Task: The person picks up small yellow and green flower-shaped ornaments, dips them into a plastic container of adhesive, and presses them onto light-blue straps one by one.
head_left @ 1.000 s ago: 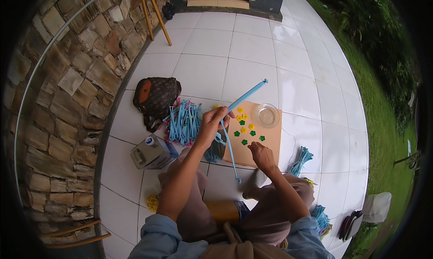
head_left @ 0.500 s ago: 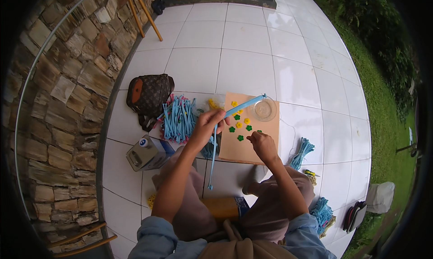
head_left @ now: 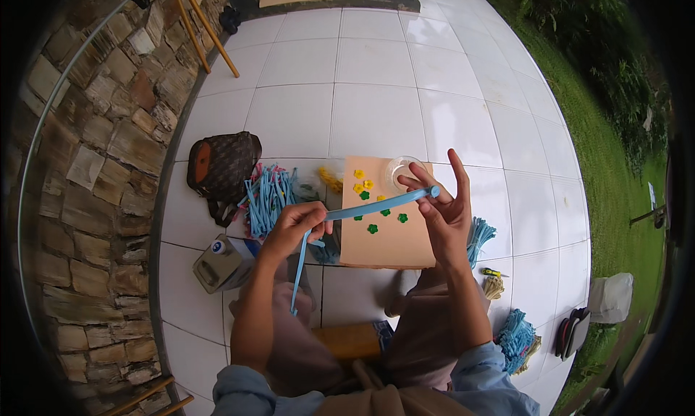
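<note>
My left hand (head_left: 293, 228) is closed around a light blue strip (head_left: 376, 204), pinching its near end. A thinner blue length hangs down below that hand and ends in a small knob. My right hand (head_left: 447, 217) has its fingers stretched and spread at the strip's far end, which passes in front of them; a firm grip there is not visible. Below the strip is a tan board (head_left: 391, 249) with several green flower shapes (head_left: 372, 228) and a few yellow flower shapes (head_left: 368, 184). A clear round bowl (head_left: 399, 171) sits at its far edge, partly behind my fingers.
Left of the board lie a heap of blue strips (head_left: 268, 197), a brown patterned backpack (head_left: 226, 164) and a metal can (head_left: 217, 265). To the right are blue bundles (head_left: 481, 236) and a yellow-handled tool (head_left: 492, 272). A stone wall (head_left: 94, 220) bounds the left.
My right hand has risen from the board and spread its fingers at the strip's far end. The strip has tilted flatter. My left hand still grips it, slightly lower and further left in view.
</note>
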Demonstrator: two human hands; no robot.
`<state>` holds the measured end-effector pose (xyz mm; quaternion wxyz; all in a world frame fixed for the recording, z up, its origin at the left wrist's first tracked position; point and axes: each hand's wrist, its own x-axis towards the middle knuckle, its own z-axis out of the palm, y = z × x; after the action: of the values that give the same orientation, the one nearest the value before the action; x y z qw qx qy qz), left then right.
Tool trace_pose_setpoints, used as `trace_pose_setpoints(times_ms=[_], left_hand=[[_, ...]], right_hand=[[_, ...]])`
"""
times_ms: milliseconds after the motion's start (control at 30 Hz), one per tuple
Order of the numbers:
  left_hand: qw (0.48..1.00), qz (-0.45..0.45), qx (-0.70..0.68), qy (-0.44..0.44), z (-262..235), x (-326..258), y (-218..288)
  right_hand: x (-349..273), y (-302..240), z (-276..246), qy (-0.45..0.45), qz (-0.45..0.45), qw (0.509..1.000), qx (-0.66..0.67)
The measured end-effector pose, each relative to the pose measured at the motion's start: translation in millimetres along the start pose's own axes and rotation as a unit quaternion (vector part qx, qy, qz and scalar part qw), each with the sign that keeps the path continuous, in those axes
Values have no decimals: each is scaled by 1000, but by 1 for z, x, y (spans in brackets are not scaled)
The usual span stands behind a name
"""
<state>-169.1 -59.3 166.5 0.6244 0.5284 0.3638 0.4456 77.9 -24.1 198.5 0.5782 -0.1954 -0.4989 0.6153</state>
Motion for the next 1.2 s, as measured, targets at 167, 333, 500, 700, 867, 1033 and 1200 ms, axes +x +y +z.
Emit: trace_pose_setpoints(times_ms=[167, 333, 500, 700, 867, 1033, 1200], left_hand=[[999, -37, 20, 10, 0, 3, -2], [998, -53, 6, 22, 0, 8, -3], [985, 17, -143, 94, -17, 18, -13], [941, -66, -185, 276, -18, 26, -20], [939, -42, -203, 276, -16, 18, -13], [943, 17, -252, 216, -36, 14, -21], [946, -21, -194, 259, -33, 5, -9]], right_hand=[[-1, -9, 8, 13, -52, 994, -100], [-3, -4, 6, 19, -64, 991, -115], [4, 8, -19, 42, -71, 948, -306], [5, 41, -55, 25, 20, 858, -512], [1, 67, -61, -27, 155, 832, -532], [-33, 117, -69, -137, 211, 760, -599], [-75, 134, -62, -189, 210, 724, -629]])
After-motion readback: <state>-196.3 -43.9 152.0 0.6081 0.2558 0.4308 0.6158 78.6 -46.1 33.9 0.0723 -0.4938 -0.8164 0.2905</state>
